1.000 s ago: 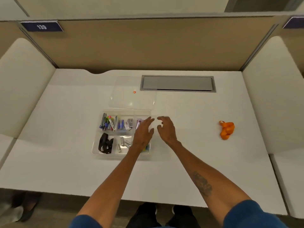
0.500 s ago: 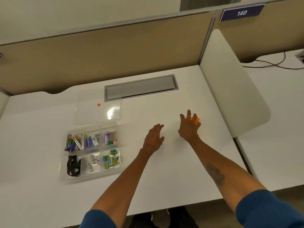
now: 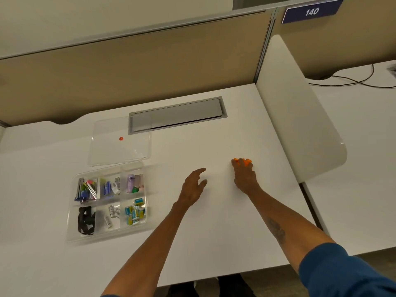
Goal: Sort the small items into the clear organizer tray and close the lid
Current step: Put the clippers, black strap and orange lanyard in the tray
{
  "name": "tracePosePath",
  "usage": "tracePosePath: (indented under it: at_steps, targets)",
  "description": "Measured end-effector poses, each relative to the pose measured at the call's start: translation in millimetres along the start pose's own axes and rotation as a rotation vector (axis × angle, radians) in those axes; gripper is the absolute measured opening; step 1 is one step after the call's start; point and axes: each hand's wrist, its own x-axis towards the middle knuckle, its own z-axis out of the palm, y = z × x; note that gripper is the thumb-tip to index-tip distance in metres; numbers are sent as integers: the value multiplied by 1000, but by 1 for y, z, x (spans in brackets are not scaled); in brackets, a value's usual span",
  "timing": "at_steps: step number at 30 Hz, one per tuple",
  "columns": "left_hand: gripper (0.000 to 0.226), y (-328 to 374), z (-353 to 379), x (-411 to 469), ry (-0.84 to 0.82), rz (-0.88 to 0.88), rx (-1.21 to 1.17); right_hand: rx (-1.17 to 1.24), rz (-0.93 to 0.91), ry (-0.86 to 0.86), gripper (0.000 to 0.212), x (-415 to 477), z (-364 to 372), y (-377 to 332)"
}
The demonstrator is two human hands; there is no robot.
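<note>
The clear organizer tray (image 3: pixel 70 230) lies at the left of the white desk, its compartments holding coloured clips, a black strap, small white pieces and teal-yellow pieces. Its clear lid (image 3: pixel 120 151), with a small red dot, lies flat just behind the tray. My right hand (image 3: pixel 244 176) lies over an orange strap (image 3: pixel 248 161) at the desk's right, fingers curled round it; only orange edges show past my fingers. My left hand (image 3: pixel 192 185) hovers with relaxed fingers over bare desk, between the tray and the right hand, holding nothing.
A grey cable hatch (image 3: pixel 177 115) is set into the desk behind the lid. A white curved divider (image 3: pixel 300 116) stands at the desk's right edge, close to my right hand. Beige partition panels run along the back. Black cables (image 3: pixel 353 81) lie on the neighbouring desk.
My right hand has moved right from beside the tray and closed over the orange strap. My left hand has left the tray and followed partway. The view has swung right.
</note>
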Motion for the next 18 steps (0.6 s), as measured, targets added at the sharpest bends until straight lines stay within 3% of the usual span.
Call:
tracePosePath:
  at_steps: [4, 8, 12, 15, 18]
  targets:
    - [39, -6, -5, -5, 49, -106, -192, 20, -122, 40, 33, 0, 7, -9]
    - [40, -8, -16, -12, 111, -193, -327, 631, 6, 9, 17, -1, -6, -42]
    - [50, -6, -38, -15, 149, -306, -636, 1195, -58, -174, 17, -11, -25, -97]
    - [58, -9, -63, -15, 198, -411, -937, 1375, -110, -321, 21, -17, -36, -144]
    - [58, -18, -87, -18, 224, -446, -1203, 1446, -101, -350, 24, -24, -36, -189]
